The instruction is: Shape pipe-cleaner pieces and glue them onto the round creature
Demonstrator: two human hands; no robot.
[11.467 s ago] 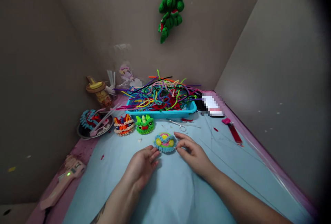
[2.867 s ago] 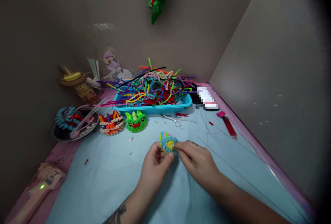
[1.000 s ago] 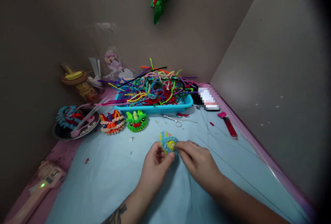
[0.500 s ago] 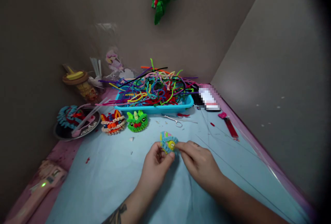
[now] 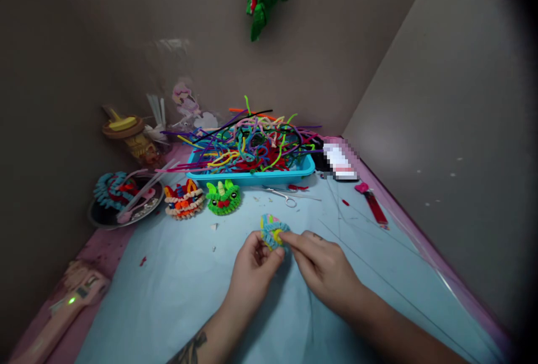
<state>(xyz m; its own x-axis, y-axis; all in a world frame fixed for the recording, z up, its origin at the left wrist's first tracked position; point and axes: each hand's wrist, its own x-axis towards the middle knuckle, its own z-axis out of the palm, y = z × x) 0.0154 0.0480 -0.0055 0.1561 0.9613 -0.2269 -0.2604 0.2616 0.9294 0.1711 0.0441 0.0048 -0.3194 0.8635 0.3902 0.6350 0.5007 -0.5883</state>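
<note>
A small round craft piece of light-blue, yellow and pink pipe cleaners is held upright just above the light-blue table cover. My left hand grips its lower left edge with curled fingers. From the right, the fingertips of my right hand press on the yellow spot at the piece's front, covering it. Both forearms reach in from the bottom edge.
A blue tray piled with coloured pipe cleaners stands at the back. In front of it lie scissors, a green figure and an orange figure. A dark plate sits left, a glue gun near left, a red tool right.
Over the last second my right fingertips have slid left onto the yellow spot, which showed before. Long before, the piece lay flat on the cover; since then it has been held upright.
</note>
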